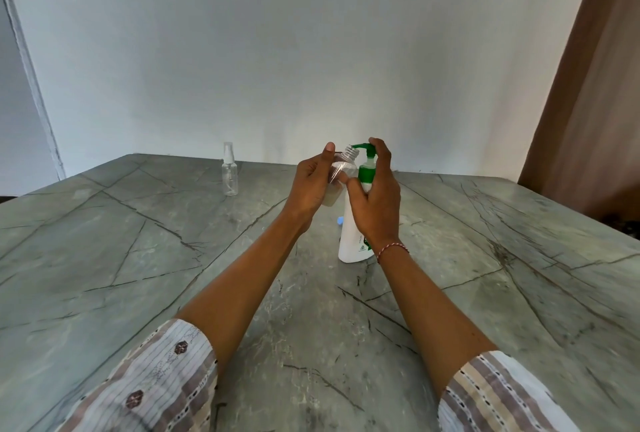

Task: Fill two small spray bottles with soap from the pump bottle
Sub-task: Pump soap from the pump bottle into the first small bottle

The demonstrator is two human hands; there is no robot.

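Observation:
A white pump bottle (351, 241) with a green pump head (367, 157) stands on the marble table (138, 258). My right hand (377, 199) wraps its neck, with a finger on top of the pump. My left hand (313, 185) holds a small clear spray bottle (341, 171), uncapped and tilted, its threaded mouth right at the green nozzle. Some pale liquid sits in its lower part. A second small clear spray bottle (230, 170), capped and looking empty, stands upright at the far left of the table.
A small pale blue-white object (340, 221) lies on the table behind the pump bottle, mostly hidden. The wall (242, 67) rises just behind the table's far edge. A brown curtain (595, 102) hangs at the right.

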